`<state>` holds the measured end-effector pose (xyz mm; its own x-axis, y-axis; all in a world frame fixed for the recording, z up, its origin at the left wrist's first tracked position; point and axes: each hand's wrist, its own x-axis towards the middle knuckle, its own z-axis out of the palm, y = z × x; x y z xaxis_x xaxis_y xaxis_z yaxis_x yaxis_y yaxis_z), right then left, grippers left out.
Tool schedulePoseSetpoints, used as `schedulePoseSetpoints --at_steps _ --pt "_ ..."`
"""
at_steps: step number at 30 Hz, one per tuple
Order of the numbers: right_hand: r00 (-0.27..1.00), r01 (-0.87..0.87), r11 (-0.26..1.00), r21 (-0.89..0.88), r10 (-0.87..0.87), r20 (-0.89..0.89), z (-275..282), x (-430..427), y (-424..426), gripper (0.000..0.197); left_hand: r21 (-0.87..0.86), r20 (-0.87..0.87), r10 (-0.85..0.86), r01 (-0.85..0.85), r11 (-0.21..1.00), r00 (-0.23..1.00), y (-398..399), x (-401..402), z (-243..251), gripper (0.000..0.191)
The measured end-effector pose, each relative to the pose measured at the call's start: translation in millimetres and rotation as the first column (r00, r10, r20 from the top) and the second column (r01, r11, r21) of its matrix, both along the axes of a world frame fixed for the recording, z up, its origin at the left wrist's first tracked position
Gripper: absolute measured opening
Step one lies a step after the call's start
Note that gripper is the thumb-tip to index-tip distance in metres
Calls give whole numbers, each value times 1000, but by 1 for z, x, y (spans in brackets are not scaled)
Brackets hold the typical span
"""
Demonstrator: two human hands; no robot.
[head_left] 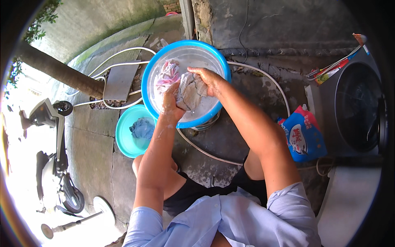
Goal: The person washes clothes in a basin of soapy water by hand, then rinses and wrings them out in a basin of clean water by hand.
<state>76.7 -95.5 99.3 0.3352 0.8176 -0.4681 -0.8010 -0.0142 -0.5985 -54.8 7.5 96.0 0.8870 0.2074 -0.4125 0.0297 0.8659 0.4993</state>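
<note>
A wet greyish-beige cloth (192,92) is bunched between my two hands, over a basin with a blue rim (225,66). My left hand (171,103) grips the cloth from the lower left. From the upper right my right hand (209,81) holds its other side, the thumb lying across the top. Soapy water (200,115) fills the bottom of the basin. A pink and white cloth (168,75) lies in it, close to my left fingers. Suds cling to both hands and wrists.
A turquoise basin (125,148) with a blue-grey cloth (143,128) stands at the lower left of the blue-rimmed one. A pale hose (277,83) loops over the concrete. To the right are a blue detergent pouch (308,139) and a front-loading washing machine (328,89). A scooter (60,139) stands far left.
</note>
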Motion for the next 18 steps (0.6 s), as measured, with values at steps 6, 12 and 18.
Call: schedulePoseSetpoints --at_steps 6,12,18 --pt "34 431 899 -75 67 997 39 -111 26 41 -124 532 -121 218 968 838 32 0 -48 60" --pt "-79 505 842 -191 265 961 12 -68 26 27 -33 111 125 -122 992 986 -7 21 -55 49" --pt "-84 566 824 -22 84 993 -31 -76 36 39 -10 -98 201 -203 979 975 -2 10 -10 49"
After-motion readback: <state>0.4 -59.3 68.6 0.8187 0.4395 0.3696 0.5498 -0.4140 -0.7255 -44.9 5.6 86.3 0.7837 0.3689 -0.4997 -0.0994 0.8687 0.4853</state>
